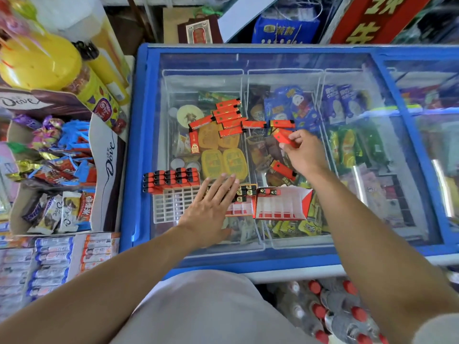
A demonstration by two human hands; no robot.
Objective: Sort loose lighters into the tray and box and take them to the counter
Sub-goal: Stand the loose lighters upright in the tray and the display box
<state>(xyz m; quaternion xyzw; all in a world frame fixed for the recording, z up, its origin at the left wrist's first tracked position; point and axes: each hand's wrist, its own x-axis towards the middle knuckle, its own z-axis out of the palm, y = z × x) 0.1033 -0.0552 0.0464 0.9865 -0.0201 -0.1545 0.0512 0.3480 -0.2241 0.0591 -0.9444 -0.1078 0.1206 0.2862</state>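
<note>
Several loose red lighters (227,116) lie scattered on the glass lid of a blue chest freezer (139,145). A white grid tray (169,207) near the lid's front holds rows of red-and-black lighters (171,181) at its far side. To its right stands a red and white box (280,207) with a few lighters at its far edge. My left hand (211,204) lies flat with straight fingers over the tray and box. My right hand (303,151) pinches one red lighter (283,137) above the glass. Another red lighter (283,170) lies just below that hand.
A Dove display carton (104,175) full of wrapped sweets stands left of the freezer, with yellow bottles behind it. Packets on shelves sit at the lower left. Red-capped bottles (335,311) stand on the floor at the lower right. Frozen goods show under the glass.
</note>
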